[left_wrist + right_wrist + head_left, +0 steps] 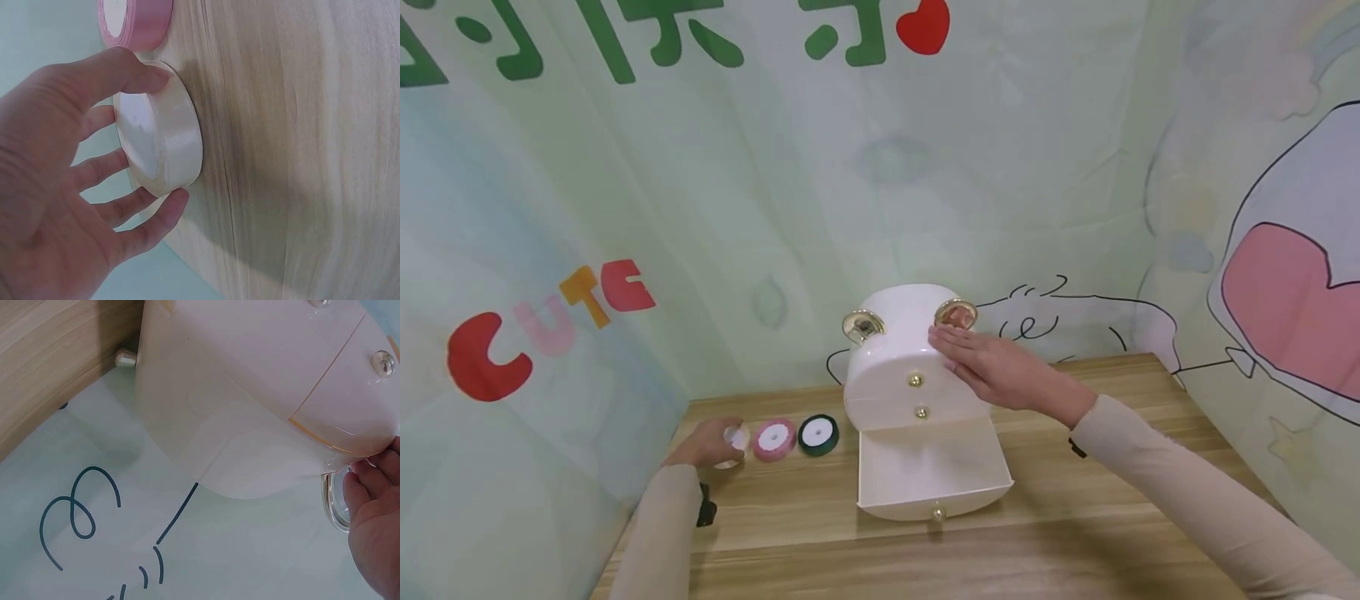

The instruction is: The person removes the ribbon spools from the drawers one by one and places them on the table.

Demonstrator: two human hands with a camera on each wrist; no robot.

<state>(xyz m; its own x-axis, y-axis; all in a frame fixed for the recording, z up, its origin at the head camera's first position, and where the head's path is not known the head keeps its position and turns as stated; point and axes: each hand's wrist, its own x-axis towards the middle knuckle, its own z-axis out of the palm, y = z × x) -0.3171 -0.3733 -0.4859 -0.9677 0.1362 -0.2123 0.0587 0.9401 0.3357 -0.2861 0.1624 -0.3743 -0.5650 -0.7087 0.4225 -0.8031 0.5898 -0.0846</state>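
Note:
My left hand [706,443] is at the left of the table, its thumb and fingers around a cream ribbon roll [180,140] with a white face. In the left wrist view the roll sits at the wooden surface. A white rounded drawer box [891,337] with gold knobs and two round gold-rimmed ears stands at the middle back. Its bottom drawer [934,454] is pulled out, and no contents show inside. With fingers extended, my right hand [1000,367] rests on the top right of the box beside the right ear [957,314].
A pink ribbon roll [773,439] and a dark green ribbon roll [818,435] lie in a row between my left hand and the box. Printed cloth backdrops [760,208] enclose the wooden table [790,517] at the back and sides.

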